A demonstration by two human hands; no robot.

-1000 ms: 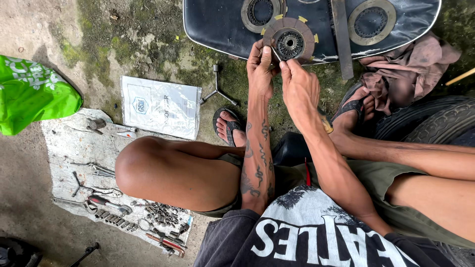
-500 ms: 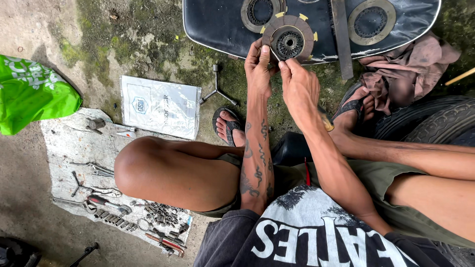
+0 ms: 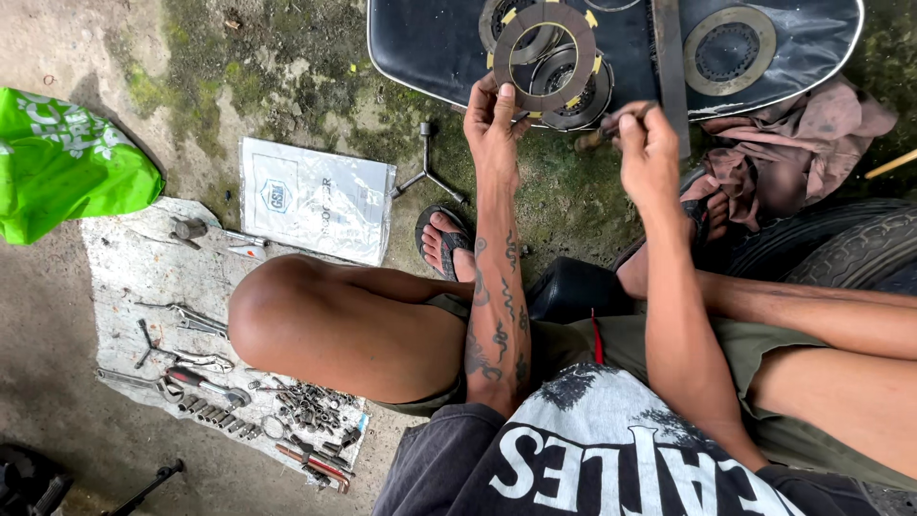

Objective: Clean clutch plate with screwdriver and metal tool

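We are reaching both forearms forward over our knees, left hand pinching with fingers raised, right hand curling closed beside it.

Open mossy ground between the hands; black seat blocks beyond.

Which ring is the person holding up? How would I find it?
Find the black seat lying on the ground at the top. In front of it the left hand holds a thin dark ring by its edge. It has yellow tabs on its rim and is lifted, while the other discs lie flat.
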